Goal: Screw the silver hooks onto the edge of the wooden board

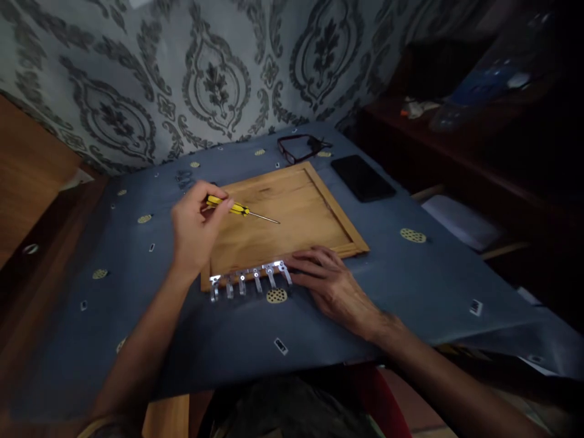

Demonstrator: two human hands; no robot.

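Observation:
My left hand (196,225) is closed around the yellow and black handle of a screwdriver (239,209). Its thin metal shaft points right, over the wooden framed board (274,207). Along the board's near edge lies a shiny metal hook rail (249,277), its several hooks hanging toward me over the tablecloth. My right hand (333,289) rests on the board's near edge with its fingers stretched out, the fingertips against the rail's right end. Whether the thumb presses on anything is hidden beneath that hand.
Behind the board lie eyeglasses (296,146), with a black phone (362,177) to its right. The blue patterned tablecloth (392,292) covers the table up to the papered wall (214,79). A plastic bottle (479,91) lies on the dark furniture at right.

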